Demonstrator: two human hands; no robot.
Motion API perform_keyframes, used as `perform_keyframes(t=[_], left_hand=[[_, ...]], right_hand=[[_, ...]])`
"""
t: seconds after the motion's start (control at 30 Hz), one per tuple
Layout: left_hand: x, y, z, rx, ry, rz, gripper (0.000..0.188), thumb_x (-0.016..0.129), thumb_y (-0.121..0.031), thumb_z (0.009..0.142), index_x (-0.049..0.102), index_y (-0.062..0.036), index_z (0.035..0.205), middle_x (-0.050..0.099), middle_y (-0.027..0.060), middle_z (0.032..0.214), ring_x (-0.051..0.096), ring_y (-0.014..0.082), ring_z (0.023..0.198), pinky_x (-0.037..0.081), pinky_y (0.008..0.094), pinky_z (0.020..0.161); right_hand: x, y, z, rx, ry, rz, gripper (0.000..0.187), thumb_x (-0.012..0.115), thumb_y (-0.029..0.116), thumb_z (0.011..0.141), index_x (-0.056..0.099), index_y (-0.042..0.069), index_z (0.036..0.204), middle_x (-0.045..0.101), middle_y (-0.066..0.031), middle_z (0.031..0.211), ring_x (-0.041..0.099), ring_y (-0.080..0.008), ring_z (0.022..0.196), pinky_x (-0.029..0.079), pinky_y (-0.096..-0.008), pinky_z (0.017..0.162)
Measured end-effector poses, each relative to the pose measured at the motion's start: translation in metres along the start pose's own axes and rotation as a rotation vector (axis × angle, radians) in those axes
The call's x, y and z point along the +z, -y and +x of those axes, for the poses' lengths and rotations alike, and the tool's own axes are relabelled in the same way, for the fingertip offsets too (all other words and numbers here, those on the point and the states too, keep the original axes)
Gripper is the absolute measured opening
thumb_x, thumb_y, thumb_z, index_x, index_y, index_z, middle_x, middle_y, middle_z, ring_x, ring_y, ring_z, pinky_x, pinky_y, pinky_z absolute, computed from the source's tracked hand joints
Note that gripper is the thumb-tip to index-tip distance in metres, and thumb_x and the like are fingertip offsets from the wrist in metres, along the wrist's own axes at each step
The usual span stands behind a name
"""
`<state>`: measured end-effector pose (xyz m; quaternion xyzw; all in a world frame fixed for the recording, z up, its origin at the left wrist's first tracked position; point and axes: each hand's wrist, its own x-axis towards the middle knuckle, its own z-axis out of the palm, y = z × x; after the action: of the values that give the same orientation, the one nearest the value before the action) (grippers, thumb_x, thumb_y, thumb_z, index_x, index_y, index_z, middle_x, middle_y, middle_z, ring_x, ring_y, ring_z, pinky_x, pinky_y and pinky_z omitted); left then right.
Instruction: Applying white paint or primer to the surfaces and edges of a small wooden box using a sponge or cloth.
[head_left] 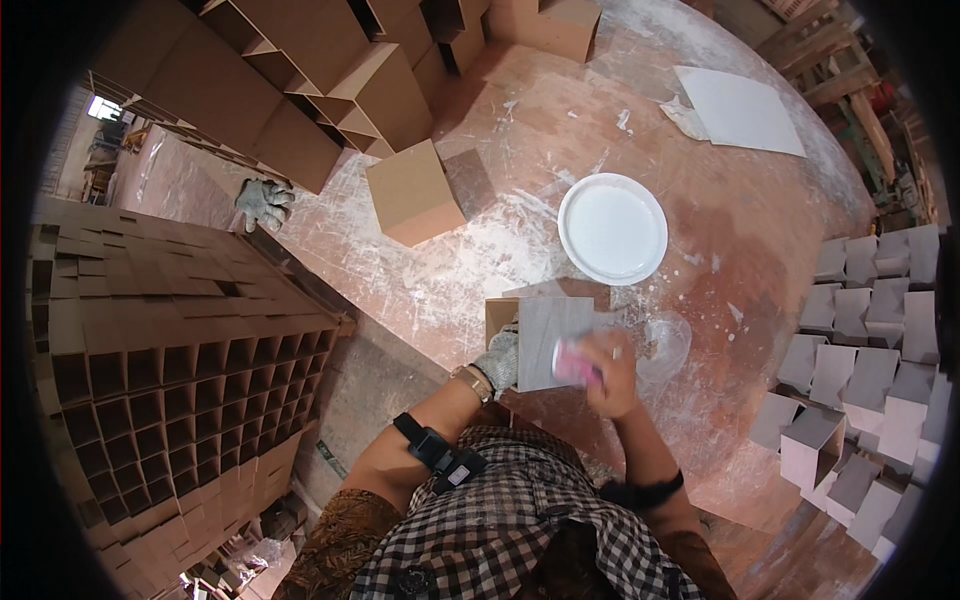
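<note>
Well to the left of the white tub [610, 277], and nearer the person, stands a tall stack of brown cardboard boxes [180, 420], many with their open ends showing. Beyond the stack, a loose grey glove [263, 205] lies far to the left of the tub, and more brown boxes [290, 55] pile up to the left of the tub and past it. A lone brown box [410, 192] sits on the table [530, 140] nearer to the tub, on its left. The left hand [500, 362], in a grey knit glove, is at the open brown end of the box in work [553, 325], just on the near side of the tub; its fingers are partly hidden, so I cannot tell whether they pinch the wall or spread inside. This box turns a grey, streaked face upward. Against that face is a pink brush [577, 366], blurred, and the bare right hand [612, 368] curls its fingers around it, directly on the near side of the tub. The tub itself holds something white. To its right and farther off lies a white sheet [748, 110]; well to its right and nearer, grey-faced boxes [870, 370] stand stacked in rows.
</note>
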<state>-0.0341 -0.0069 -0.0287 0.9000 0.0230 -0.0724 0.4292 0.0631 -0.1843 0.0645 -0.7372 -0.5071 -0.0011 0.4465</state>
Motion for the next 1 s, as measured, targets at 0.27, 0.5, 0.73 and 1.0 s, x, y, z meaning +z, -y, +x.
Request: perform_keyframes(t=[0.27, 0.5, 0.73, 1.0], left_hand=[[0.02, 0.018, 0.001, -0.237, 0.033, -0.514, 0.043, 0.054, -0.031, 0.083, 0.053, -0.0071, 0.119, 0.055, 0.019, 0.116, 0.052, 0.0326, 0.108, 0.042, 0.038, 0.093], [0.027, 0.021, 0.007, 0.012, -0.038, -0.258, 0.047, 0.057, -0.035, 0.082, 0.052, -0.008, 0.121, 0.054, 0.0188, 0.118, 0.054, 0.0316, 0.106, 0.044, 0.0366, 0.09], [0.036, 0.047, 0.042, -0.048, 0.067, -0.062, 0.048, 0.056, -0.04, 0.083, 0.052, -0.0094, 0.119, 0.053, 0.0205, 0.118, 0.052, 0.0337, 0.107, 0.043, 0.0374, 0.09], [-0.022, -0.032, 0.038, -0.216, 0.107, 0.039, 0.048, 0.052, -0.041, 0.084, 0.05, -0.0098, 0.122, 0.05, 0.0226, 0.12, 0.047, 0.0375, 0.112, 0.039, 0.0412, 0.095]], right_hand=[[0.012, 0.008, 0.034, 0.008, -0.083, -0.083, 0.033, 0.058, 0.008, 0.068, 0.063, 0.009, 0.101, 0.061, -0.0084, 0.092, 0.053, -0.0281, 0.083, 0.038, -0.039, 0.071], [-0.002, 0.017, 0.017, -0.028, 0.001, 0.036, 0.031, 0.053, 0.002, 0.07, 0.061, 0.006, 0.1, 0.06, -0.013, 0.092, 0.055, -0.0299, 0.081, 0.04, -0.039, 0.069], [0.001, 0.005, 0.041, 0.125, -0.088, 0.041, 0.04, 0.051, -0.002, 0.062, 0.06, 0.004, 0.101, 0.058, -0.0151, 0.089, 0.054, -0.0342, 0.082, 0.042, -0.0419, 0.074], [-0.008, -0.024, 0.044, 0.021, -0.101, 0.011, 0.034, 0.053, 0.001, 0.07, 0.061, 0.007, 0.102, 0.06, -0.0149, 0.089, 0.055, -0.0345, 0.08, 0.044, -0.0419, 0.073]])
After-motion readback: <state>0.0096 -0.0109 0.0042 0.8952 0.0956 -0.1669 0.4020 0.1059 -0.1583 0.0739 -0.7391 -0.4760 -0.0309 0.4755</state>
